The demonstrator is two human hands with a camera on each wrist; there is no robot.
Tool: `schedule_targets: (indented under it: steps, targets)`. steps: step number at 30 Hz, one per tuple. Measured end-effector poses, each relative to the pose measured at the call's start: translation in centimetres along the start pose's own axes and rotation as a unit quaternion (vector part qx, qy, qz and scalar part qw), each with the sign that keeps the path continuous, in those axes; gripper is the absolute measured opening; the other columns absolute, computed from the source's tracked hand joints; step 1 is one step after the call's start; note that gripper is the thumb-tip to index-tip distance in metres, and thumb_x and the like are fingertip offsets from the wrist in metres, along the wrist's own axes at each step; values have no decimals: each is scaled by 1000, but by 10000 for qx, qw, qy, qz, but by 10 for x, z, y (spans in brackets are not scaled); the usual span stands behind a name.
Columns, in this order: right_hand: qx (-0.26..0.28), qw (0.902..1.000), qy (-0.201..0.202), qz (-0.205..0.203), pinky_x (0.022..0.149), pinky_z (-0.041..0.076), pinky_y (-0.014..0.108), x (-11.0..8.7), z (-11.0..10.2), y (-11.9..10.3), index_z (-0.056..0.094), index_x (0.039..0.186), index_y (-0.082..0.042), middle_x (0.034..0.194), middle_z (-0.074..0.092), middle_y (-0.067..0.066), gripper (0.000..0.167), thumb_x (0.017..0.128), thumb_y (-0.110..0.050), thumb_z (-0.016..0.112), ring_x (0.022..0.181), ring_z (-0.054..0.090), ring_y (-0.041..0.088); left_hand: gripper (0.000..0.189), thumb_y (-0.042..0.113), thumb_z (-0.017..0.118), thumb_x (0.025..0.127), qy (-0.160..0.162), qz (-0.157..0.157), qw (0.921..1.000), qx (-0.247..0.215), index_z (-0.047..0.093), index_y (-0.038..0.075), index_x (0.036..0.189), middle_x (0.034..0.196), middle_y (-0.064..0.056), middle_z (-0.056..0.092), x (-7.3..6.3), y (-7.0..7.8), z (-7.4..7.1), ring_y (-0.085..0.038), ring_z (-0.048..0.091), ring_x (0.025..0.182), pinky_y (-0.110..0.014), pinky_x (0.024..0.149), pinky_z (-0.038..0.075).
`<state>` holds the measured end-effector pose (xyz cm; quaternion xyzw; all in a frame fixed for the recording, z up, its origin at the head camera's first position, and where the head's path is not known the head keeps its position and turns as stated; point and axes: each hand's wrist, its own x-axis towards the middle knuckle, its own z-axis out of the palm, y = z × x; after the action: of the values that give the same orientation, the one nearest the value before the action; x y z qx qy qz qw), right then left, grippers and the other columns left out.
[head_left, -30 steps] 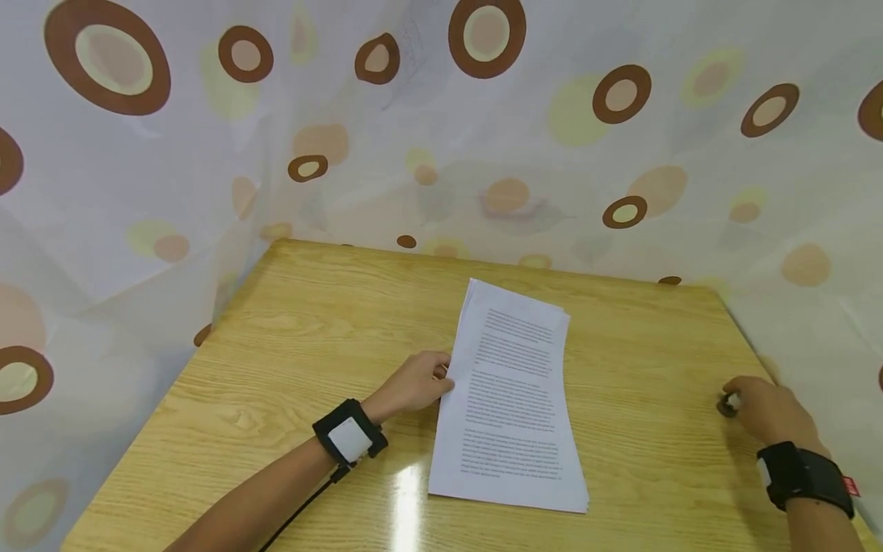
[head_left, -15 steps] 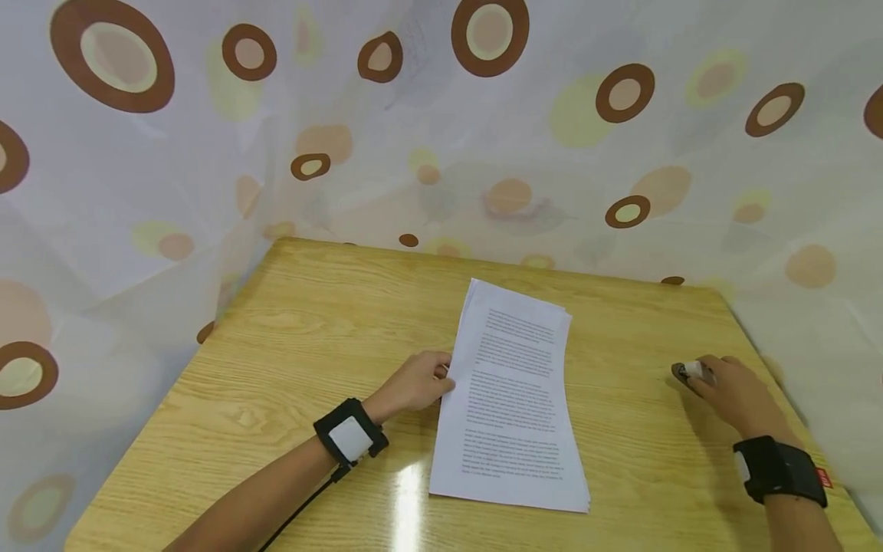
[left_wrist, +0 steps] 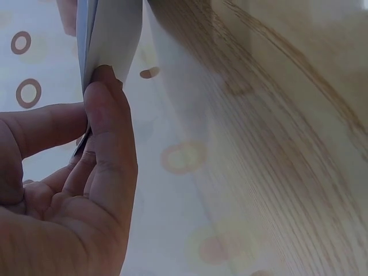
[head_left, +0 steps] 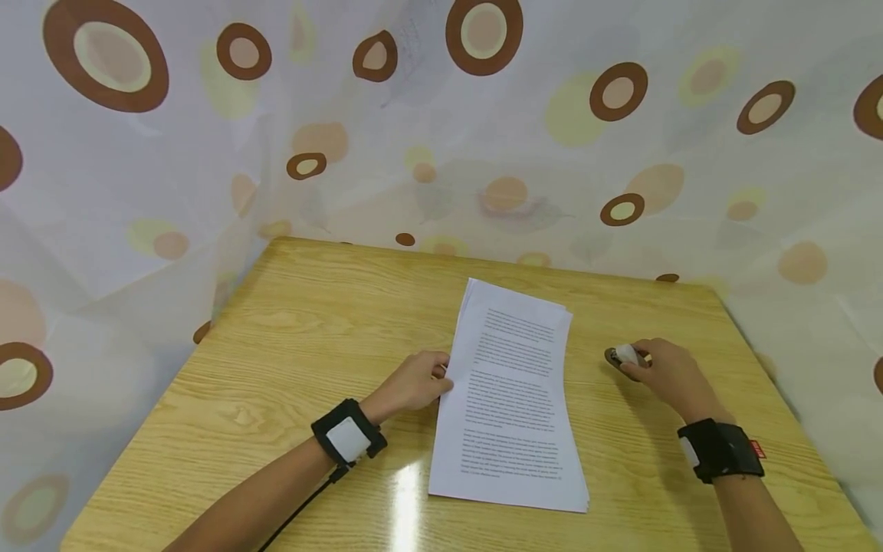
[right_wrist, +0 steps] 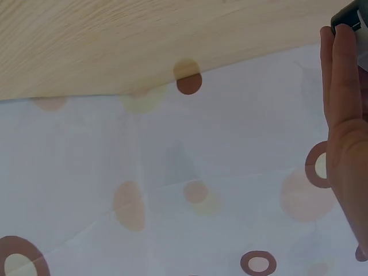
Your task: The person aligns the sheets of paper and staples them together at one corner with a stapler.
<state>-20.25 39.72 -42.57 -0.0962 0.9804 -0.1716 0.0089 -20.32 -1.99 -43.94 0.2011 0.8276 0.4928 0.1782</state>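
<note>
A stack of printed paper sheets [head_left: 513,399] lies near the middle of the wooden table, its edges slightly fanned. My left hand [head_left: 411,381] pinches the stack's left edge; in the left wrist view, the thumb and fingers [left_wrist: 109,144] meet around the sheets. To the right of the paper, my right hand [head_left: 672,372] grips a small dark and white stapler [head_left: 624,356] just above the table. Only the stapler's dark end [right_wrist: 347,17] and part of its pale body show in the right wrist view, and the fingers hide the rest.
The wooden table [head_left: 331,307] is bordered at the back and sides by a pale hanging sheet [head_left: 414,115] with brown ring patterns. Black bands [head_left: 349,437] are strapped to both wrists, and a cable runs from the left one along the forearm.
My right hand has moved left from the table's right side with the stapler, coming closer to the paper. The left hand and the paper stack have stayed in place.
</note>
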Motion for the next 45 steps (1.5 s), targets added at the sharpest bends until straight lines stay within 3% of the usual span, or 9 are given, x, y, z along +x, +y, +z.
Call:
schedule_targets:
  steps: [7, 16, 25, 35, 45]
  targets:
    - [-30, 9991, 402, -111, 71, 51, 50, 21, 18, -20, 63, 113, 14, 99, 64, 26, 37, 91, -14, 73, 81, 60, 32, 26, -1, 58, 96, -39, -44, 10000, -37, 64, -6, 121, 100, -14, 70, -1, -2, 0, -15, 64, 77, -26, 58, 49]
    - [81, 9983, 566, -150, 75, 49, 50, 34, 27, -37, 63, 113, 10, 100, 63, 23, 35, 92, -16, 73, 84, 58, 33, 25, -1, 58, 96, -95, -64, 9999, -97, 64, -5, 120, 100, -13, 70, 0, -1, -1, -15, 65, 77, -27, 59, 50]
    - [290, 9983, 480, -156, 79, 46, 50, 38, 28, -47, 64, 116, 7, 100, 61, 19, 35, 91, -15, 75, 88, 55, 33, 25, -2, 58, 95, -103, -89, 9999, -102, 65, -5, 119, 95, -10, 70, 2, -3, 0, -15, 63, 73, -26, 56, 48]
    - [332, 9990, 284, -81, 88, 47, 54, 44, 33, -53, 64, 121, 9, 110, 62, 23, 41, 91, -17, 74, 94, 55, 35, 23, 0, 60, 94, -258, -343, 9991, -54, 65, -6, 116, 89, -6, 71, 1, -8, 1, -17, 61, 67, -24, 51, 40]
    - [280, 9996, -8, 0, 92, 46, 55, 56, 41, -57, 64, 123, 8, 116, 61, 25, 40, 92, -15, 73, 99, 56, 37, 20, -2, 59, 94, -413, -345, 9985, -28, 65, -7, 113, 81, -3, 69, 1, -9, 0, -16, 58, 62, -22, 51, 39]
